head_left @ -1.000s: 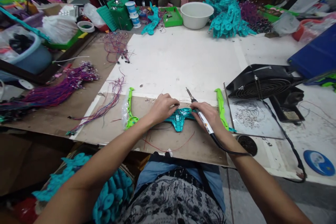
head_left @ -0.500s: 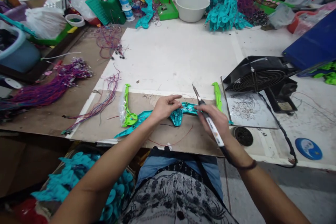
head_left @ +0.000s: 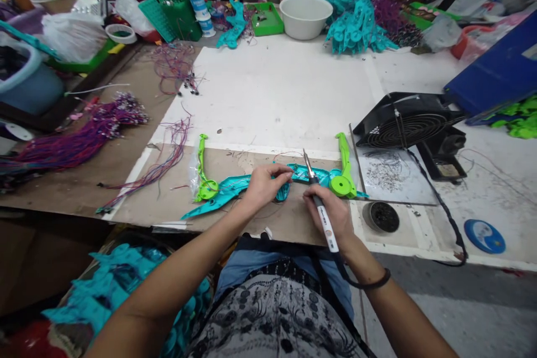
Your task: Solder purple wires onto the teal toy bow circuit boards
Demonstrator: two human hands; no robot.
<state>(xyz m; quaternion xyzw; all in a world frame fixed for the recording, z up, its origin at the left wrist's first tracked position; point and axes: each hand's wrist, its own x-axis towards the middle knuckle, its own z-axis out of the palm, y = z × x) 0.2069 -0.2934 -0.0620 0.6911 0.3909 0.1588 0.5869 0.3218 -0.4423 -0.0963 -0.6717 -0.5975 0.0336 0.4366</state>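
Close to the near edge of the counter (head_left: 268, 89), a teal bow-shaped plastic shell (head_left: 229, 187) lies lengthwise across a brown board, its open, hollow side up and thin wires around its middle. The left hand (head_left: 268, 184) is over that middle, thumb and forefinger drawn together at the tips; whether they pinch a wire, I cannot tell. The right hand (head_left: 329, 210) is wrapped around the white handle of a soldering iron (head_left: 326, 224), whose metal tip points up and away, past the shell's right half. Its black cord runs back to the right forearm.

A lime-green plastic arm (head_left: 205, 189) stands out from the shell on the left, beside some clear wrapping, and a second lime-green arm (head_left: 343, 182) overlaps the shell's right end.

Further right are a black fan (head_left: 409, 123), a plate strewn with scraps (head_left: 388, 173), a round tin (head_left: 382, 217) and a blue lid (head_left: 484, 236). Loose wires (head_left: 172, 151) and a thick purple wire bundle (head_left: 84, 134) lie to the left. Across the far side are a white basin (head_left: 305, 17) and a pile of teal shells (head_left: 356, 28).
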